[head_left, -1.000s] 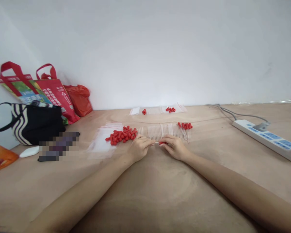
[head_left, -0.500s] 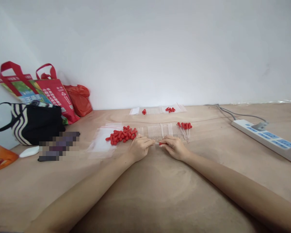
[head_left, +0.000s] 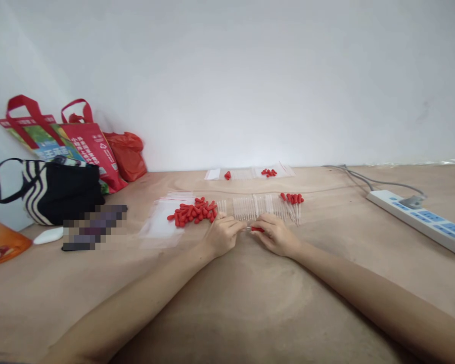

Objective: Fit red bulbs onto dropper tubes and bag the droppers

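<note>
My left hand (head_left: 222,236) is closed on a thin glass dropper tube (head_left: 248,228), its fingertips pinching the left part. My right hand (head_left: 276,235) pinches a red rubber bulb (head_left: 257,229) at the tube's right end; how far the tube sits inside the bulb is hidden. Just beyond my left hand lies a pile of loose red rubber bulbs (head_left: 193,212). Clear glass tubes (head_left: 246,208) lie side by side in a row behind both hands. At the row's right end, several droppers with red bulbs (head_left: 292,197) lie together.
Clear plastic bags (head_left: 162,222) lie under and left of the bulb pile. Farther back, another bag (head_left: 284,170) has a few red bulbs on it. A white power strip (head_left: 420,215) stands right; shopping bags (head_left: 87,146), a black bag (head_left: 64,194) and a white object (head_left: 48,235) are left.
More of the red bulb now shows between my right fingertips, and less of the tube is visible between the hands. The whole view has shifted slightly.
</note>
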### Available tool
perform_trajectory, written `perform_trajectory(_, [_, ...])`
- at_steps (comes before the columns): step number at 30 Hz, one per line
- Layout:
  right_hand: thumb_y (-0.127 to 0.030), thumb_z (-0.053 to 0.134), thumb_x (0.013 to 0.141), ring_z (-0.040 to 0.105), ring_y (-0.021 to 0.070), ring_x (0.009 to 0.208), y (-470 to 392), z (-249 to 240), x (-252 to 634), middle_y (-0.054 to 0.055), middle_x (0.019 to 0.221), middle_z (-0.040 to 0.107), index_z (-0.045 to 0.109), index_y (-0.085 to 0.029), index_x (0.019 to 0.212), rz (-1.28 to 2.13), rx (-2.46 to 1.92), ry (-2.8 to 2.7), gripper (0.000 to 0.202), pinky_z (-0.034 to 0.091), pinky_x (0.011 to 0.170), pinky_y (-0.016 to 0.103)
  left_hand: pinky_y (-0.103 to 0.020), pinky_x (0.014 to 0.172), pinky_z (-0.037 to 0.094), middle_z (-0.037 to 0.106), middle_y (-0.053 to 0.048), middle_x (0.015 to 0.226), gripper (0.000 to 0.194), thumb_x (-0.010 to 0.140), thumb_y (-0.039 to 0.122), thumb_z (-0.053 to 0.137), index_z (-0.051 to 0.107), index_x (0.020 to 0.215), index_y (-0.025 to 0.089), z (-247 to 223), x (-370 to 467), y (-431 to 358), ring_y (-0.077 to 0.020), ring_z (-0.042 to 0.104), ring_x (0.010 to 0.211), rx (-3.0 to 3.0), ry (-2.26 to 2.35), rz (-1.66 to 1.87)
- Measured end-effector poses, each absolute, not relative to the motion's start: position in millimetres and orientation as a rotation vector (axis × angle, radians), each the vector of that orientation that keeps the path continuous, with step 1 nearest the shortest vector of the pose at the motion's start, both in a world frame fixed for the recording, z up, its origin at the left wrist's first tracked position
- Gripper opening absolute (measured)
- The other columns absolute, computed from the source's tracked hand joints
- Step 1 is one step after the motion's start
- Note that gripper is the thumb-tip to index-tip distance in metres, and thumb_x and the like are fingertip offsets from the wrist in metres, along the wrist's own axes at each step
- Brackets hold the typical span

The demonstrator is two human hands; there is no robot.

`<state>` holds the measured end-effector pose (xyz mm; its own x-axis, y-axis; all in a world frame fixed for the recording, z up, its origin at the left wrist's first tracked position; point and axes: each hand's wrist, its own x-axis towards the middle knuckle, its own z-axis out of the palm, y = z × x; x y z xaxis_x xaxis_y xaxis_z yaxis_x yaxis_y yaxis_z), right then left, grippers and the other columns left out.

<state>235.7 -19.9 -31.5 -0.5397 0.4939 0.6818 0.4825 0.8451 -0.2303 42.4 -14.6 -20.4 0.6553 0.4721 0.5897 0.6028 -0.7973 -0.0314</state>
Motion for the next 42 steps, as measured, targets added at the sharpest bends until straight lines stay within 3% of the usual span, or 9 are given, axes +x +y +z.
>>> perform_trajectory(13, [-0.023, 0.041, 0.084, 0.048, 0.0158, 0.067, -18, -27, 231, 0.006, 0.072, 0.058, 0.058, -0.015, 0.084, -0.216, -0.767, -2.361, 0.019, 0.032, 0.060, 0.029, -0.030, 0.063, 0.031, 0.066, -0.002, 0.067, 0.022, 0.079, 0.010, 0.038, 0.058, 0.078, 0.017, -21, 48, -15, -0.0143, 0.056, 0.061, -2.651, -0.901, -0.839])
perform_trajectory(18, [-0.022, 0.043, 0.083, 0.050, 0.0173, 0.070, -18, -25, 233, 0.006, 0.074, 0.059, 0.060, -0.017, 0.085, -0.269, -0.831, -2.353, 0.018, 0.031, 0.062, 0.031, -0.030, 0.063, 0.031, 0.067, -0.002, 0.070, 0.023, 0.085, 0.017, 0.037, 0.059, 0.083, 0.017, -21, 48, -14, -0.0142, 0.057, 0.062, -2.648, -0.898, -0.882])
perform_trajectory(21, [-0.025, 0.046, 0.082, 0.051, 0.0180, 0.075, -15, -24, 239, 0.006, 0.079, 0.061, 0.059, -0.019, 0.085, -0.053, -0.887, -2.219, 0.015, 0.034, 0.067, 0.033, -0.031, 0.065, 0.031, 0.067, -0.002, 0.074, 0.023, 0.088, 0.025, 0.038, 0.059, 0.086, 0.017, -20, 46, -14, -0.0140, 0.057, 0.064, -2.612, -0.931, -0.943])
perform_trajectory(24, [-0.030, 0.053, 0.077, 0.053, 0.0162, 0.073, -13, -23, 241, 0.005, 0.077, 0.060, 0.057, -0.019, 0.085, 0.378, -0.909, -1.944, 0.014, 0.039, 0.067, 0.031, -0.032, 0.067, 0.030, 0.067, -0.002, 0.072, 0.024, 0.088, 0.027, 0.039, 0.060, 0.083, 0.017, -19, 45, -15, -0.0140, 0.056, 0.064, -2.578, -0.997, -0.962])
perform_trajectory(28, [-0.039, 0.062, 0.068, 0.053, 0.0118, 0.059, -16, -25, 224, -0.002, 0.064, 0.056, 0.049, -0.019, 0.091, 0.954, -0.867, -1.435, 0.033, 0.042, 0.060, 0.027, -0.032, 0.067, 0.030, 0.062, 0.000, 0.058, 0.031, 0.089, 0.026, 0.035, 0.060, 0.073, 0.017, -18, 51, -20, -0.0134, 0.054, 0.060, -2.590, -1.073, -1.001])
perform_trajectory(31, [-0.042, 0.063, 0.064, 0.055, 0.0110, 0.059, -17, -24, 211, -0.004, 0.061, 0.056, 0.048, -0.019, 0.089, 1.136, -0.808, -1.274, 0.037, 0.043, 0.063, 0.026, -0.032, 0.068, 0.030, 0.062, 0.000, 0.060, 0.031, 0.088, 0.027, 0.034, 0.061, 0.075, 0.017, -16, 54, -24, -0.0135, 0.055, 0.062, -2.641, -1.101, -1.038])
perform_trajectory(36, [-0.046, 0.055, 0.069, 0.052, 0.0114, 0.054, 7, -7, 244, -0.001, 0.061, 0.058, 0.053, -0.015, 0.098, 0.815, -1.061, -1.376, 0.043, 0.039, 0.054, 0.024, -0.035, 0.077, 0.027, 0.066, -0.001, 0.081, 0.022, 0.085, 0.030, 0.042, 0.058, 0.093, 0.018, -13, 49, -24, -0.0161, 0.055, 0.079, -2.680, -1.176, -1.041])
perform_trajectory(39, [-0.042, 0.055, 0.070, 0.051, 0.0132, 0.050, 27, 2, 286, 0.000, 0.055, 0.058, 0.057, -0.013, 0.098, 0.450, -1.454, -1.499, 0.042, 0.035, 0.050, 0.024, -0.036, 0.078, 0.025, 0.066, 0.000, 0.081, 0.020, 0.084, 0.030, 0.043, 0.058, 0.090, 0.019, -14, 47, -20, -0.0163, 0.054, 0.081, -2.645, -1.272, -1.029])
perform_trajectory(42, [-0.039, 0.052, 0.072, 0.057, 0.0165, 0.057, 38, -1, 314, 0.004, 0.060, 0.063, 0.061, -0.014, 0.094, 0.159, -1.768, -1.581, 0.034, 0.034, 0.053, 0.025, -0.036, 0.078, 0.024, 0.066, 0.001, 0.081, 0.019, 0.085, 0.029, 0.042, 0.058, 0.086, 0.019, -15, 47, -17, -0.0157, 0.054, 0.080, -2.637, -1.303, -0.995])
